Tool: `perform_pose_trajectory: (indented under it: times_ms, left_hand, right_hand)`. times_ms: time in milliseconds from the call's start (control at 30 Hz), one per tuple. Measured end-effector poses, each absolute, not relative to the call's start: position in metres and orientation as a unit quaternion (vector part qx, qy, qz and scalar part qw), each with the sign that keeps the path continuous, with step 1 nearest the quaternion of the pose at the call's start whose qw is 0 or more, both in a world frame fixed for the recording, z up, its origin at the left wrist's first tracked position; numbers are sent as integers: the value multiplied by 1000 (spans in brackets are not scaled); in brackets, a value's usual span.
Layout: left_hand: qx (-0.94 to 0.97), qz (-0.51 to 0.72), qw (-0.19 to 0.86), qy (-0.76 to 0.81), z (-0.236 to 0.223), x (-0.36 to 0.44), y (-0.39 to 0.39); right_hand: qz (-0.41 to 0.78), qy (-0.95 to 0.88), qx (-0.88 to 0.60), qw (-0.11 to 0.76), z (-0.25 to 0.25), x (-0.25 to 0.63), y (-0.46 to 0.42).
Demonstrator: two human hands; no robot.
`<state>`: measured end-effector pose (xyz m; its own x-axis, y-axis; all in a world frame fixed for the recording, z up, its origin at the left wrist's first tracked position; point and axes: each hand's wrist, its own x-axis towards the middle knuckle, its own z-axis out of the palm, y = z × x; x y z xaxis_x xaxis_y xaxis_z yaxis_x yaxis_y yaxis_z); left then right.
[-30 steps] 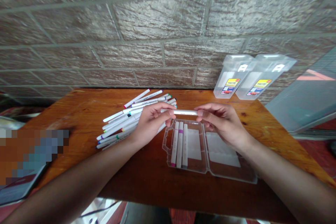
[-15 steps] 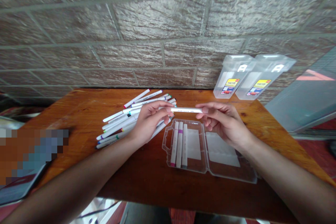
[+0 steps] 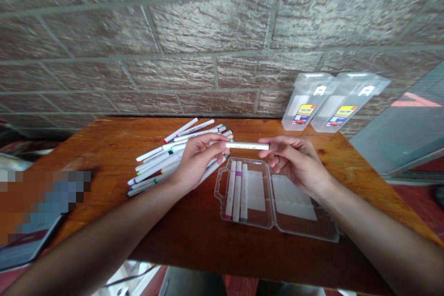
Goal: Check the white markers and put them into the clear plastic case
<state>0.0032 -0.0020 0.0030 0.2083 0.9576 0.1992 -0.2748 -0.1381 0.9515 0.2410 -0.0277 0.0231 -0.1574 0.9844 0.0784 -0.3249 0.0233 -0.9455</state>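
Observation:
A white marker is held level above the table, with small dark print along its barrel. My left hand pinches its left end between thumb and fingers. At the other end is my right hand, fingers curled behind the tip and the thumb right beside it. Below, a clear plastic case lies unfolded, with three white markers side by side in its left half. Left of the case, partly behind my left hand, is a loose pile of white markers with variously coloured ends.
Two clear tall containers with yellow-and-blue labels stand at the back right of the wooden table. Behind the table rises a brick-patterned wall. A dark-edged flat device, partly pixelated, is at the left.
My right thumb has slid slightly right, so the marker's right tip now shows. My left hand, the pile and the case look unmoved.

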Motion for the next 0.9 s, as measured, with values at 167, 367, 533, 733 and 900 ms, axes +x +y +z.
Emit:
perform_pose_trajectory:
  times_ms: [167, 367, 533, 733, 900]
  left_hand:
    - [532, 541, 566, 322, 3, 3, -2]
    - [538, 537, 565, 320, 3, 4, -3]
    - [540, 536, 565, 319, 3, 3, -3]
    - [536, 535, 567, 324, 3, 4, -4]
    - [535, 533, 565, 331, 4, 4, -5]
  right_hand:
    - [597, -478, -349, 542, 20, 242, -27]
    - [593, -468, -362, 546, 20, 241, -26]
    - [603, -453, -364, 546, 22, 242, -26]
    - [608, -441, -366, 549, 23, 241, -26]
    - [609, -434, -363, 556, 24, 241, -26]
